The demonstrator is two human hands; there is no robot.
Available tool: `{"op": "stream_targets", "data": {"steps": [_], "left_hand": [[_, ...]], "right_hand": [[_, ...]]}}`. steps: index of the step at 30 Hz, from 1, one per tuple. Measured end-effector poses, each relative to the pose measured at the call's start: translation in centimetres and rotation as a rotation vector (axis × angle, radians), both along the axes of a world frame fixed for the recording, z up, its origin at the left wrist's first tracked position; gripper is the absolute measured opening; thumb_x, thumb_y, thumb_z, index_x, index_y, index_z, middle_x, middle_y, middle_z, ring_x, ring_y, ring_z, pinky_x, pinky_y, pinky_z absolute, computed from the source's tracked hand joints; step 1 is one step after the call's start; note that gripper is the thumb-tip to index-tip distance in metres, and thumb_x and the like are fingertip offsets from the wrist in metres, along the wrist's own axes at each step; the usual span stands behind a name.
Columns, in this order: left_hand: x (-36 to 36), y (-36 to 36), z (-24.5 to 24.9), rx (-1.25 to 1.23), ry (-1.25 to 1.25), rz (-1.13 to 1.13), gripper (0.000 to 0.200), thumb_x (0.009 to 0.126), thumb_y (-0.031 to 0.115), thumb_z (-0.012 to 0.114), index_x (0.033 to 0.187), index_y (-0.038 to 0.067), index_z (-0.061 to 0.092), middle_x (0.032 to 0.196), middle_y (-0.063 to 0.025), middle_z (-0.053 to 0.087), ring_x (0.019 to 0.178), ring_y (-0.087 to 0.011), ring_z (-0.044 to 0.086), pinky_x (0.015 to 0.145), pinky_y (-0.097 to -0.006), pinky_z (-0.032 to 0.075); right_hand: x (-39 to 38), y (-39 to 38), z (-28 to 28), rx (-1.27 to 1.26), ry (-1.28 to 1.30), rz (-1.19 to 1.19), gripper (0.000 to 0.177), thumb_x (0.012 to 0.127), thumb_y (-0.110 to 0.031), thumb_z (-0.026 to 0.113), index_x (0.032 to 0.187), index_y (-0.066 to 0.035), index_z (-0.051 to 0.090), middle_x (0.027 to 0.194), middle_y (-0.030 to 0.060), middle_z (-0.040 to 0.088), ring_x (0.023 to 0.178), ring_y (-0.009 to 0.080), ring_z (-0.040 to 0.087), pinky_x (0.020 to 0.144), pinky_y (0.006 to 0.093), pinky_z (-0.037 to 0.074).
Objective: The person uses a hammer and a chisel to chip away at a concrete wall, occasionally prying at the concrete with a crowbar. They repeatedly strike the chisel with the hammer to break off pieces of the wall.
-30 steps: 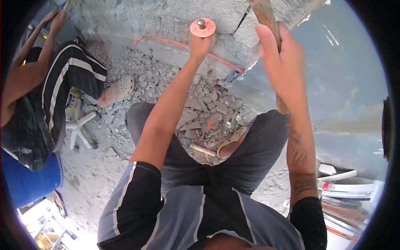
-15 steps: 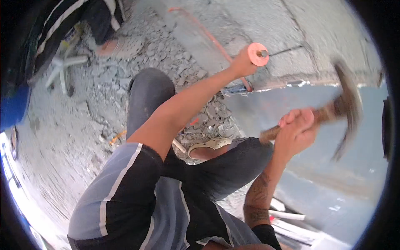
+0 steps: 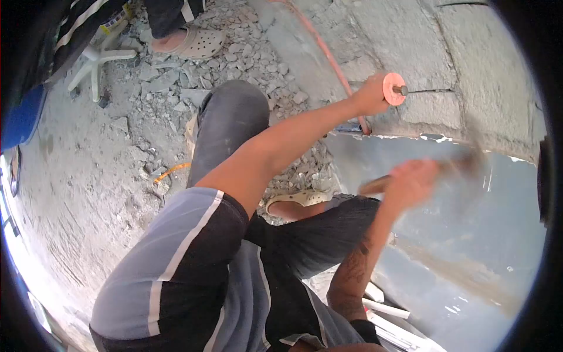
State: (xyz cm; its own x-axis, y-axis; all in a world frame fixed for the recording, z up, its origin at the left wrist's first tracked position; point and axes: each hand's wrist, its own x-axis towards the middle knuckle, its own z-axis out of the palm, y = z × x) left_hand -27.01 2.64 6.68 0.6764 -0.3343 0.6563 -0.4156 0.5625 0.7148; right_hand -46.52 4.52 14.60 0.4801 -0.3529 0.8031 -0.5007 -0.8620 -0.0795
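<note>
My left hand (image 3: 370,97) is wrapped round a chisel with a round pink hand guard (image 3: 390,80). The chisel's metal striking end (image 3: 401,90) points towards me, and its tip is hidden behind the hand and guard. Lower right, my right hand (image 3: 411,180) grips the wooden handle of a hammer (image 3: 375,186). The hammer head is smeared by motion, to the right of the chisel and apart from it. Beyond the chisel is a rough grey block wall (image 3: 431,111) with grooves and a dark line beside the guard.
A reddish-orange conduit (image 3: 321,44) runs down the wall. Rubble (image 3: 246,64) covers the floor around my knees. A grey smooth panel (image 3: 457,234) lies right. Another person's foot in a clog (image 3: 202,44) and a white stool-like base (image 3: 97,64) are upper left, above a blue container (image 3: 22,120).
The hammer has swung, its head now more blurred and slightly left of before. My view has shifted, so the left hand and chisel appear farther right and lower. Both grips stay closed.
</note>
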Motion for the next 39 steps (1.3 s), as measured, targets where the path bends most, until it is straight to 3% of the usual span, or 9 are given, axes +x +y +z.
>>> {"op": "stream_targets", "data": {"steps": [2,6,9,14,17,24,28,31,39], "left_hand": [[0.0,-1.0,-0.4,-0.015,-0.034,0.005,0.026,0.077,0.017,0.071,0.096,0.004,0.06,0.087,-0.0144,0.064,0.084,-0.0336,0.063,0.071,-0.0396,0.049],[-0.7,-1.5,-0.9,-0.014,-0.043,-0.035,0.024,0.075,0.016,0.07,0.094,0.006,0.06,0.085,-0.0145,0.063,0.082,-0.0356,0.061,0.069,-0.0416,0.048],[-0.4,-1.3,-1.2,0.067,-0.134,-0.007,0.028,0.079,0.014,0.068,0.103,0.003,0.057,0.096,-0.0162,0.063,0.089,-0.0341,0.061,0.076,-0.0396,0.048],[1.0,-1.6,-0.9,0.09,-0.148,-0.065,0.026,0.079,0.015,0.068,0.1,0.002,0.059,0.092,-0.0159,0.063,0.084,-0.0347,0.061,0.072,-0.0388,0.049],[1.2,-1.7,0.4,-0.012,-0.149,-0.012,0.023,0.076,0.015,0.068,0.094,0.003,0.061,0.087,-0.0153,0.064,0.08,-0.0352,0.062,0.069,-0.0399,0.049],[-0.9,-0.7,-0.7,0.048,-0.056,-0.052,0.022,0.073,0.016,0.067,0.089,0.003,0.062,0.085,-0.0154,0.064,0.079,-0.0352,0.061,0.068,-0.041,0.049],[-1.8,-1.2,-0.9,0.114,-0.097,-0.024,0.023,0.073,0.019,0.068,0.09,0.005,0.064,0.086,-0.0154,0.065,0.081,-0.0342,0.063,0.069,-0.0405,0.05],[0.8,-0.2,-0.3,0.2,-0.023,0.004,0.024,0.074,0.021,0.068,0.092,0.006,0.064,0.086,-0.0161,0.065,0.082,-0.0334,0.064,0.07,-0.0402,0.05],[-0.6,-1.9,-1.6,0.161,-0.149,-0.066,0.032,0.075,0.028,0.073,0.098,0.007,0.064,0.088,-0.0117,0.069,0.081,-0.0294,0.067,0.069,-0.0369,0.053]], "right_hand": [[-0.2,-0.8,-1.4,-0.27,0.231,-0.02,0.046,0.097,-0.044,0.047,0.08,-0.002,0.058,0.063,0.0111,0.059,0.051,0.0206,0.056,0.043,0.033,0.043],[1.7,5.1,6.9,0.853,-0.026,-0.244,0.043,0.097,-0.044,0.048,0.078,-0.007,0.057,0.055,0.005,0.049,0.046,0.0161,0.049,0.041,0.029,0.04],[0.7,7.5,9.8,0.718,-0.494,0.173,0.039,0.098,-0.038,0.047,0.075,-0.007,0.053,0.056,0.0023,0.046,0.046,0.0134,0.045,0.042,0.0263,0.039],[-0.7,-1.3,-2.8,0.051,0.018,0.049,0.037,0.095,-0.033,0.054,0.068,-0.008,0.052,0.054,0.0017,0.045,0.047,0.014,0.046,0.044,0.0266,0.04],[2.2,1.6,1.3,0.503,0.269,-0.115,0.04,0.094,-0.035,0.057,0.065,-0.009,0.049,0.054,0.0025,0.047,0.047,0.0131,0.046,0.043,0.0267,0.04],[1.3,6.0,4.1,0.636,-0.72,0.036,0.043,0.095,-0.037,0.056,0.066,-0.006,0.049,0.053,0.005,0.049,0.043,0.0141,0.05,0.038,0.0283,0.037],[-0.2,2.9,-4.3,1.049,0.257,-0.223,0.036,0.094,-0.031,0.059,0.073,-0.002,0.052,0.053,0.0034,0.051,0.042,0.0144,0.05,0.037,0.0284,0.038],[-2.9,3.2,-4.3,0.833,0.263,-0.258,0.034,0.093,-0.029,0.061,0.072,-0.005,0.05,0.051,0.0002,0.046,0.04,0.012,0.047,0.036,0.0274,0.036],[-1.3,7.0,5.9,0.776,-0.737,0.225,0.039,0.096,-0.026,0.056,0.063,-0.009,0.044,0.049,0.002,0.037,0.039,0.0117,0.037,0.039,0.0262,0.036]]}}
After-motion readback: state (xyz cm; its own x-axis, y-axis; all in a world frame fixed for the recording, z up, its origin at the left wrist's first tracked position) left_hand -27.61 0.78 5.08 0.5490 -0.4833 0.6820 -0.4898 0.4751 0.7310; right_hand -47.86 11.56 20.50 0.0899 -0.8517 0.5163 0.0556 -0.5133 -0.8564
